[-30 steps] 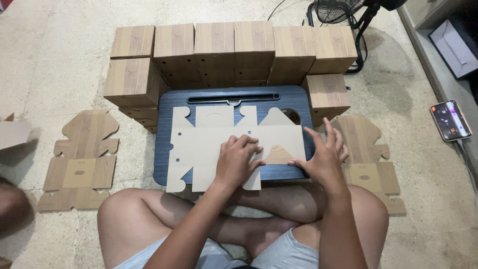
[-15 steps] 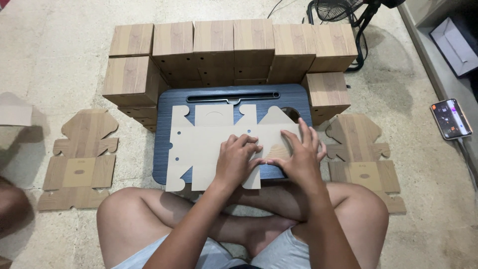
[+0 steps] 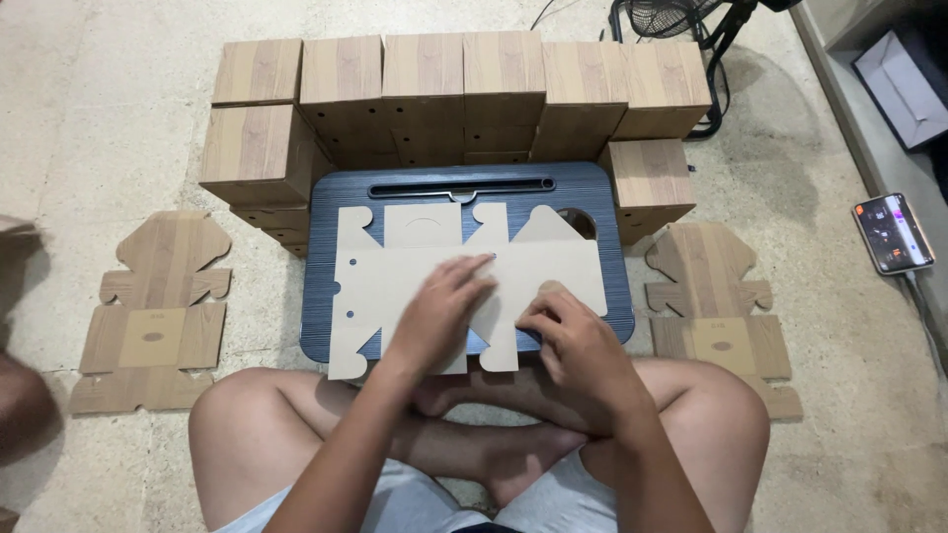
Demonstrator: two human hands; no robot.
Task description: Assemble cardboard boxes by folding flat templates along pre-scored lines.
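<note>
- Centrally, a flat cardboard blank [image 3: 434,271], plain side up, lay across a dark blue lap tray [image 3: 617,296] that sat in front of the person's crossed legs.
- The left hand [image 3: 439,311] lay palm down on the middle of the blank, fingers spread and loosely open, pressing it flat and gripping nothing.
- The right hand [image 3: 578,341] rested on the blank's near right edge, fingers curled over a small folded flap; whether it pinched the flap or only pushed on it could not be told.
- One triangular flap [image 3: 548,225] at the blank's upper right stood folded, partly covering the round hole in the tray.
- Behind the tray, folded wood-grain boxes [image 3: 464,89] stood stacked in a row, with one more at each end, touching the tray's far corners.
- On the floor to the left lay a flat wood-grain blank [image 3: 158,306], well apart from the tray.
- Another flat blank [image 3: 716,306] lay to the right, just beside the right knee.
- A phone [image 3: 894,232] with a lit screen lay at the far right, a cable running from it.
- A fan base [image 3: 671,20] stood beyond the boxes.
</note>
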